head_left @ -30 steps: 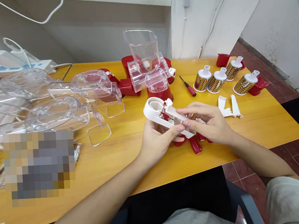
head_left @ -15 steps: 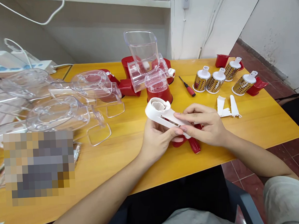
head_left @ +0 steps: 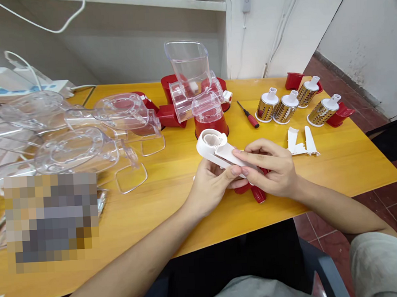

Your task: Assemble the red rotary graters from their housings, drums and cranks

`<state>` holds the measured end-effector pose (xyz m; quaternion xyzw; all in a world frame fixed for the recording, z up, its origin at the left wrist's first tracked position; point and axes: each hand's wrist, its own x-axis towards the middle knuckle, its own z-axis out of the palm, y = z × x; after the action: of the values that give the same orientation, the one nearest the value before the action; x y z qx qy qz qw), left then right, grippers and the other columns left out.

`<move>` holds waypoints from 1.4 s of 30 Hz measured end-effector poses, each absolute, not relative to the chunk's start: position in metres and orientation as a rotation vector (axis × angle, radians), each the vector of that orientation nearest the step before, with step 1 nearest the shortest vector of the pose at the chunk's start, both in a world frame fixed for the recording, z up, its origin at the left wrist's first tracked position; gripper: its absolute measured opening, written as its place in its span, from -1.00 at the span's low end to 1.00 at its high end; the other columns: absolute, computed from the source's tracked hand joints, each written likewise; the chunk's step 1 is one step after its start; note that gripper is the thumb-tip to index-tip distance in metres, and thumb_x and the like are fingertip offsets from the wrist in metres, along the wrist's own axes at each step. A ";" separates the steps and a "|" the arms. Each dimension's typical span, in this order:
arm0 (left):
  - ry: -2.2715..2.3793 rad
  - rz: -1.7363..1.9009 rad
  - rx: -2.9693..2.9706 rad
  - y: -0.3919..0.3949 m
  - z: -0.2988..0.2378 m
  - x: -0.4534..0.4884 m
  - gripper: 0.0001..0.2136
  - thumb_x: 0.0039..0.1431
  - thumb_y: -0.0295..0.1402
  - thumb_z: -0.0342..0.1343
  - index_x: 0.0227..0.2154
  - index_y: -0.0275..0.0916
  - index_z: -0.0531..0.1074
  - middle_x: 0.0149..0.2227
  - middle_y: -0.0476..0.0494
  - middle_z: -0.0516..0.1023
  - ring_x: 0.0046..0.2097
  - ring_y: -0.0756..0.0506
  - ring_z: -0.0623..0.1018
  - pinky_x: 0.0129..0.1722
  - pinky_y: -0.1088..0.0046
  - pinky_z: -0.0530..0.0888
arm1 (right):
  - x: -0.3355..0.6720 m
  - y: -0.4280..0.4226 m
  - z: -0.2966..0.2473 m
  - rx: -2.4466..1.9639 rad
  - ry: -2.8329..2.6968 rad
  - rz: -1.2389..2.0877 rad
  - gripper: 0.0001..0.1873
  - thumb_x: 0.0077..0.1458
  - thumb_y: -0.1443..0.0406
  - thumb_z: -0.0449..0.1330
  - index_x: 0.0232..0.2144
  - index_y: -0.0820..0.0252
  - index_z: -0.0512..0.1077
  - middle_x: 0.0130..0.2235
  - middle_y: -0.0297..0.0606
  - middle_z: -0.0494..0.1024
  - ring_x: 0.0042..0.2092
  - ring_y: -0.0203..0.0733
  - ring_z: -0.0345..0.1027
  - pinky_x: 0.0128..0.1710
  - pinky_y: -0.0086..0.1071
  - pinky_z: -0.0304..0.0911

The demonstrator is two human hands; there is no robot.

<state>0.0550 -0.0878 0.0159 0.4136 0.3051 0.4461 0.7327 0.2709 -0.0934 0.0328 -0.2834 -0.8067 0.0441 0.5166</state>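
Observation:
A white plastic crank arm [head_left: 205, 144] with a round ring at one end is held up over the table by both hands. My left hand [head_left: 211, 185] grips it from below, thumb against its lower edge. With thumb and fingertips, my right hand [head_left: 269, 167] pinches a white cover strip [head_left: 225, 151] against the arm's long part. A narrow gap shows between strip and arm near the ring. Red handles [head_left: 259, 195] lie on the table beneath my hands, partly hidden by them.
Clear plastic grater housings [head_left: 75, 148] crowd the left side. One clear hopper [head_left: 191, 69] stands on a red base [head_left: 211, 129] behind my hands. A screwdriver [head_left: 249, 115], metal grater drums [head_left: 267, 106] and white strips [head_left: 293, 139] lie to the right on the table [head_left: 150, 239].
The cover strip now sits closer along the crank arm, its end up against the ring. The ring end has shifted slightly right. Both hands keep their hold.

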 end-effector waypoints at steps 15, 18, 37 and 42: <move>0.688 0.902 0.890 -0.091 0.027 0.053 -0.08 0.25 0.17 0.67 0.54 0.05 0.45 0.36 -0.29 0.73 0.10 -0.25 0.87 0.01 0.25 0.91 | 0.270 -0.092 0.033 -0.729 -2.035 0.086 -0.63 0.55 0.25 0.40 0.28 0.23 0.75 -0.04 -0.15 0.65 -0.16 -0.39 0.50 -0.17 -0.47 0.56; 0.651 0.888 0.864 -0.094 0.029 0.053 -0.07 0.32 0.15 0.62 0.62 0.12 0.36 0.35 -0.26 0.74 0.09 -0.24 0.86 0.08 0.14 0.92 | 0.268 -0.095 0.034 -0.765 -2.061 0.081 -0.63 0.57 0.21 0.39 0.28 0.21 0.75 -0.07 -0.17 0.63 -0.16 -0.37 0.49 -0.16 -0.45 0.56; 0.679 0.932 0.864 -0.106 0.024 0.065 -0.12 0.32 0.32 0.54 0.50 0.00 0.42 0.45 -0.36 0.64 0.32 -0.37 0.78 0.14 0.05 0.90 | 0.263 -0.102 0.040 -0.819 -1.898 0.301 -0.61 0.53 0.22 0.42 0.29 0.14 0.78 -0.13 -0.22 0.67 -0.24 -0.42 0.48 -0.24 -0.49 0.49; 0.699 0.944 0.874 -0.106 0.022 0.064 -0.16 0.33 0.24 0.57 0.48 -0.05 0.45 0.45 -0.38 0.65 0.35 -0.40 0.77 0.16 0.05 0.90 | 0.263 -0.101 0.039 -0.827 -1.927 0.258 -0.61 0.53 0.22 0.41 0.30 0.15 0.78 -0.12 -0.20 0.66 -0.17 -0.38 0.52 -0.16 -0.46 0.54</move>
<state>0.0643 -0.1063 0.0215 0.3990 0.3191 0.4310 0.7438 0.2633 -0.1014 0.0394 -0.3407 -0.7940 0.1062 0.4922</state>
